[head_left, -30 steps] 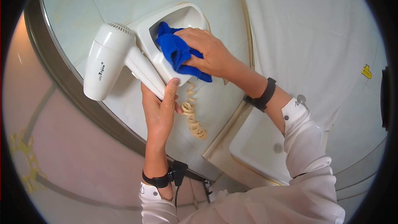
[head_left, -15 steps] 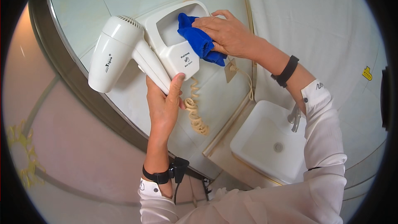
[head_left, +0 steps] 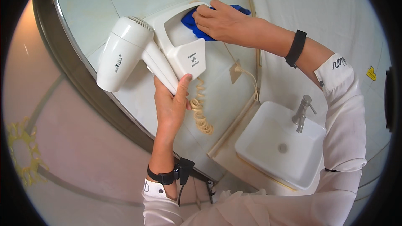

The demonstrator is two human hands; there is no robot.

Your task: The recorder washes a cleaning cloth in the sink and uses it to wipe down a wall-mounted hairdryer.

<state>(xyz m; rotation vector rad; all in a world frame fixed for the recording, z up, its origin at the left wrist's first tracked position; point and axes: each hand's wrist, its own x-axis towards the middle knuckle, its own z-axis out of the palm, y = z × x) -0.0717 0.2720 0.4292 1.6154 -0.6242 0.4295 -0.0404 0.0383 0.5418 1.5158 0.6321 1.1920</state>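
At the upper recess of the wall-mounted holder (head_left: 197, 63), I have the right hand (head_left: 222, 21) bent over the blue cloth (head_left: 190, 23), its fingers curled onto the fabric, part of which shows beyond the wrist side; how tightly they pinch, I cannot tell. The recess lies just left of that hand, making it the nearer one. Below, the left hand (head_left: 168, 106) is closed around the handle end of the hair dryer (head_left: 125, 54), thumb near the holder's lower corner. From my grip there, the handle's long axis runs up and left to the fat, rounded barrel. Dryer and holder are smooth, glossy white plastic; the cloth looks soft and crumpled, and the beige cord (head_left: 200, 117) hangs in springy coils.
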